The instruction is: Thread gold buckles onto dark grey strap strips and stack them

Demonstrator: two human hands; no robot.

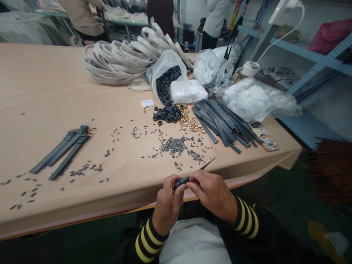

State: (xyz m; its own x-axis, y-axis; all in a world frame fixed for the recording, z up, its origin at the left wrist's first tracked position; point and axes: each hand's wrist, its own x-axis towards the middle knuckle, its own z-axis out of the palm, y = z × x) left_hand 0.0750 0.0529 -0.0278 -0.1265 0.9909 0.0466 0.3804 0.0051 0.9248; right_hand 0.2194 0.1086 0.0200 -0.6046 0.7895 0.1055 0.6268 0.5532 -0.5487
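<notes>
Above the table's front edge, a dark grey strap (182, 181) is gripped between both hands. My left hand (166, 205) pinches its left end, where a bit of gold metal shows by the fingers. My right hand (214, 192) closes on it farther along, and its thin tail sticks out beyond the knuckles. Just past the hands lies a scattered heap of small dark pieces (173, 146). Behind that are a pile of black loops (168, 114) and gold-coloured buckles (194, 125). A bundle of loose dark straps (220, 123) lies to the right.
Several straps with gold ends (67, 148) lie at the left. Coiled pale webbing (118, 60), an open bag of black loops (168, 79) and clear plastic bags (247, 97) stand at the back. A cartoon-patterned phone case (266, 138) lies near the right edge. People stand beyond the table.
</notes>
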